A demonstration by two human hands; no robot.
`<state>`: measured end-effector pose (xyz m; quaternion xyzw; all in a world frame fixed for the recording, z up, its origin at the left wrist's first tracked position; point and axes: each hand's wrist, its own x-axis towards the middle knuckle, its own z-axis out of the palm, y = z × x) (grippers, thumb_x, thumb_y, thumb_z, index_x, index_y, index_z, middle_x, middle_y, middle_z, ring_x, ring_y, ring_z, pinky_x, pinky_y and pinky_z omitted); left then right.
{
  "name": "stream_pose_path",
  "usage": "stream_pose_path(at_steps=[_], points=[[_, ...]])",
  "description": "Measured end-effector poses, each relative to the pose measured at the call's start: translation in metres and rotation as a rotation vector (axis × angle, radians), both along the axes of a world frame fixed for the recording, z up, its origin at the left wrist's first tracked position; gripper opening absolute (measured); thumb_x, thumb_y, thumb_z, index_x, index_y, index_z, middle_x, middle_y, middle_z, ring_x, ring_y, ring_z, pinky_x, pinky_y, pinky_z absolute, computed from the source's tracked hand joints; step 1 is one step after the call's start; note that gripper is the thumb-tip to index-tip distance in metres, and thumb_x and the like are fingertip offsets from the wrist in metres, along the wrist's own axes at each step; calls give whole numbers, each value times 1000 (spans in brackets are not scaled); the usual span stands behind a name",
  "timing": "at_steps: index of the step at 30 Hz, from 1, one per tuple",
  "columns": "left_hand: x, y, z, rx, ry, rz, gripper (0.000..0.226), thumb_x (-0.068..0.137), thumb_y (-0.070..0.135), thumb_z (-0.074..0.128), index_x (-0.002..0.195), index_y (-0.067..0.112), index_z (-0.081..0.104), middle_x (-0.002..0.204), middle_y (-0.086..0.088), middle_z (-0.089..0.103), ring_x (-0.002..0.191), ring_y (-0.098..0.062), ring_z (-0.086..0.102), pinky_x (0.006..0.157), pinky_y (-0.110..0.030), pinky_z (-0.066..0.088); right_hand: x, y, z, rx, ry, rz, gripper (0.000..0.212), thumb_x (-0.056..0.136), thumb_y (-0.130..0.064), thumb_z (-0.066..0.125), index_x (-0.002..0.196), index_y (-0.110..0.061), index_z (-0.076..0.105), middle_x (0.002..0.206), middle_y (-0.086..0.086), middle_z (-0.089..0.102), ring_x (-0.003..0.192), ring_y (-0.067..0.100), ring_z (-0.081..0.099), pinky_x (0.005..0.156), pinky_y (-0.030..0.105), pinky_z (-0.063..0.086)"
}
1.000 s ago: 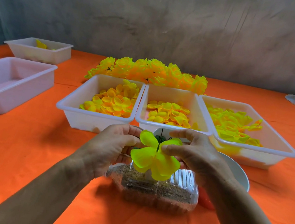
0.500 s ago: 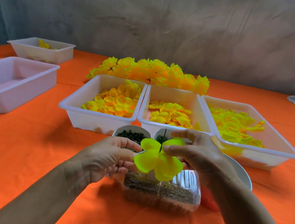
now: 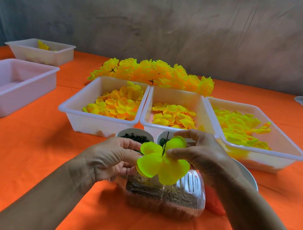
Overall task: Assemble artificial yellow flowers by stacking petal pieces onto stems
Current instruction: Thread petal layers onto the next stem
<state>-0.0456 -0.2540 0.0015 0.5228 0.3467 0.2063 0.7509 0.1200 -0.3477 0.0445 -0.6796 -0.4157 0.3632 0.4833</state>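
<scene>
Head view: the left hand [image 3: 113, 158] curls its fingers at the left edge of a yellow-green petal piece [image 3: 161, 160], thumb touching the petal; what the lower fingers grip beneath is hidden; the right hand [image 3: 201, 153] pinches the petal piece at its centre, thumb and forefinger meeting beside the thin dark stem [image 3: 166, 142] that pokes upright through it; the petal piece hangs above a clear plastic container [image 3: 164, 196] filled with brown grainy material; behind stand two small bowls [image 3: 134, 134] of dark green parts, three white trays [image 3: 97, 121] of yellow petals, and a heap of finished flowers [image 3: 152, 74] on the orange table [image 3: 33, 156].
</scene>
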Motion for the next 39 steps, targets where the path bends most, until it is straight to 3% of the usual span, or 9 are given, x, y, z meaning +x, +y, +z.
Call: stream_pose_path(at_steps=[4, 14, 16, 19, 22, 28, 33, 36, 39], points=[[0, 1, 3, 44, 22, -9, 46, 52, 2, 70, 97, 5, 61, 82, -10, 71, 69, -20, 65, 55, -23, 52, 3, 4, 5, -3, -14, 34, 51, 67, 6, 78, 113, -9, 61, 94, 12, 63, 79, 23, 61, 61, 25, 50], [-3, -4, 12, 137, 96, 67, 28, 71, -4, 70, 95, 7, 60, 81, -9, 66, 66, -19, 61, 52, -23, 50, 3, 5, 4, -5, -17, 66, 44, 66, 5, 78, 103, -13, 63, 77, 1, 59, 65, 12, 57, 43, 11, 43], [-3, -7, 12, 324, 88, 211, 19, 79, -3, 67, 90, 11, 62, 79, -7, 65, 68, -16, 61, 58, -23, 50, 3, 5, 4, -13, -26, 66, 46, 66, 5, 78, 106, -13, 63, 81, 1, 58, 68, 12, 56, 42, 10, 43], [-2, -14, 18, 842, 13, 504, 19, 82, 5, 69, 82, 24, 67, 82, 3, 65, 74, -4, 59, 67, -13, 47, 3, 6, 5, -23, -33, 72, 46, 67, 5, 78, 107, -12, 63, 84, 1, 58, 70, 12, 55, 41, 10, 41], [3, -21, 26, 1196, -4, 351, 13, 74, 13, 76, 81, 23, 73, 90, 4, 64, 85, -1, 60, 76, -10, 43, 4, 6, 5, -34, -42, 63, 45, 67, 4, 78, 106, -11, 63, 82, 2, 58, 70, 12, 55, 44, 13, 44], [11, -21, 14, 1022, 73, 106, 14, 68, 17, 80, 80, 22, 76, 96, 2, 66, 97, -5, 60, 92, -32, 47, 3, 4, 3, -48, -42, 54, 45, 68, 2, 79, 108, -10, 63, 77, 0, 57, 62, 7, 54, 37, 7, 36], [16, -22, 11, 985, -25, 109, 13, 67, 18, 79, 79, 23, 77, 91, 0, 66, 94, -6, 61, 87, -26, 49, 5, 2, 1, -21, -58, 59, 40, 69, 5, 77, 103, -10, 62, 68, -1, 53, 39, -7, 52, 37, 7, 35], [18, -20, 9, 977, -38, 103, 22, 66, 6, 81, 76, 24, 77, 88, 3, 65, 91, -5, 60, 83, -19, 48, 6, 2, 0, -33, -59, 65, 39, 70, 5, 76, 102, -11, 61, 67, 0, 54, 38, -8, 51, 37, 8, 37], [19, -19, 7, 932, -50, 111, 16, 62, 15, 82, 75, 24, 77, 86, 4, 66, 89, -6, 62, 82, -22, 49, 8, 3, -2, -67, -34, 78, 34, 71, 3, 76, 97, -12, 62, 68, 0, 58, 39, -6, 53, 38, 9, 38]])
